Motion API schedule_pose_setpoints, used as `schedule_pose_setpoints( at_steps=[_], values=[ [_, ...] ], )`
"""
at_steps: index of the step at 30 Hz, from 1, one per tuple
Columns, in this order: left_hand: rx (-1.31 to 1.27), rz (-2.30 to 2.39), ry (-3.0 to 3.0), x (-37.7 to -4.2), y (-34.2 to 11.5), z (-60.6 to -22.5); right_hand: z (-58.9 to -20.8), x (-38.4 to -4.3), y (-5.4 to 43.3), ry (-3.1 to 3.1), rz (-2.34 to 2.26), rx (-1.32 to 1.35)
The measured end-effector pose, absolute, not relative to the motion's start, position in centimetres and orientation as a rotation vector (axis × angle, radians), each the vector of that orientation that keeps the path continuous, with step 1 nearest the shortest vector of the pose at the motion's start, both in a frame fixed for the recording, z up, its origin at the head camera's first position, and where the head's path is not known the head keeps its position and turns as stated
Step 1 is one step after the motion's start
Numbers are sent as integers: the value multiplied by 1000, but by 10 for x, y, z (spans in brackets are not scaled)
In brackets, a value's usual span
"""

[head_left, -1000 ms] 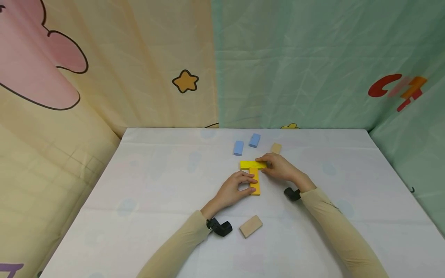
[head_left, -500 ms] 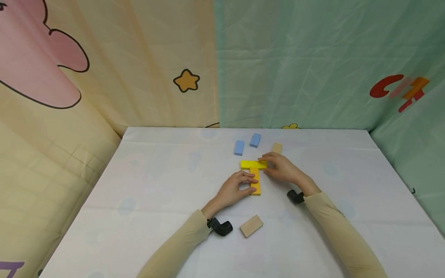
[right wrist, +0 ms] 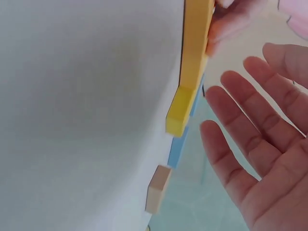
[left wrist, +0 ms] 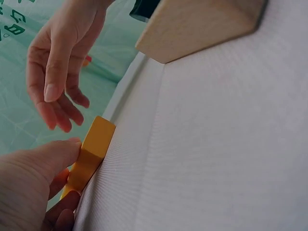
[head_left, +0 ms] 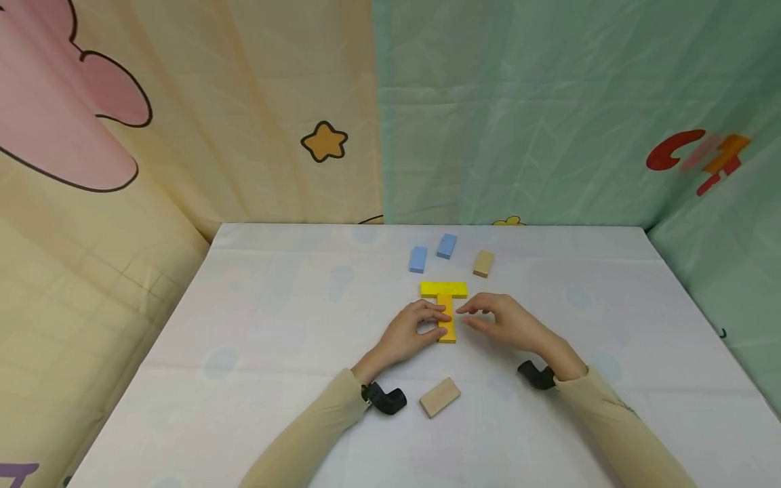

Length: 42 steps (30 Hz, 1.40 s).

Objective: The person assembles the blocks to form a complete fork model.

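A yellow block (head_left: 443, 289) lies crosswise at the far end of an orange block (head_left: 447, 331), forming a T flat on the table. With thumb and fingertips my left hand (head_left: 410, 331) holds the orange block from its left side; the left wrist view shows the thumb against that orange block (left wrist: 96, 142). Just right of the T, my right hand (head_left: 509, 324) hovers with its fingers loosely spread and nothing in them. The right wrist view shows this right hand (right wrist: 260, 139) apart from the yellow block (right wrist: 179, 113).
Two blue blocks, one on the left (head_left: 417, 259) and one on the right (head_left: 447, 246), lie beyond the T. A plain wooden block (head_left: 484, 263) sits to their right, and another wooden block (head_left: 440, 397) lies nearer. Curtains (head_left: 518, 115) stand behind the white-covered table (head_left: 274, 305).
My right hand has let go of the yellow block's right end and drawn back toward the near right, uncovering the far wooden block. My left hand stays at the orange block.
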<state>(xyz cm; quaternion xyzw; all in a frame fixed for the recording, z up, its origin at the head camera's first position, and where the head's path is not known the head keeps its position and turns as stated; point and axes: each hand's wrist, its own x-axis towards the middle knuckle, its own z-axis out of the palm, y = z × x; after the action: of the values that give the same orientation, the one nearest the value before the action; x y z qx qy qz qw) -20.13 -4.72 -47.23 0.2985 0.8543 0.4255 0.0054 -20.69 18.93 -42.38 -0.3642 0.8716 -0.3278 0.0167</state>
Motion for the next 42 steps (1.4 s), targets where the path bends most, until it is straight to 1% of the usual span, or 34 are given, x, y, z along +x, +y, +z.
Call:
schedule_pose_setpoints(
  at_steps=[10, 18, 24, 32, 42],
  values=[
    [930, 1331, 2684, -200, -47, -472, -428, -172, 183, 2431, -1030, -1255],
    [928, 1343, 2678, -201, -47, -473, -433, -160, 178, 2321, -952, -1398],
    [939, 1355, 2671, -202, -48, -474, -433, -154, 172, 2307, -902, -1445],
    [947, 1350, 2678, -202, -47, -474, -434, -147, 170, 2486, -757, -1352],
    [950, 1360, 2670, -203, -47, -475, -434, -145, 187, 2709, -663, -1217]
  ],
)
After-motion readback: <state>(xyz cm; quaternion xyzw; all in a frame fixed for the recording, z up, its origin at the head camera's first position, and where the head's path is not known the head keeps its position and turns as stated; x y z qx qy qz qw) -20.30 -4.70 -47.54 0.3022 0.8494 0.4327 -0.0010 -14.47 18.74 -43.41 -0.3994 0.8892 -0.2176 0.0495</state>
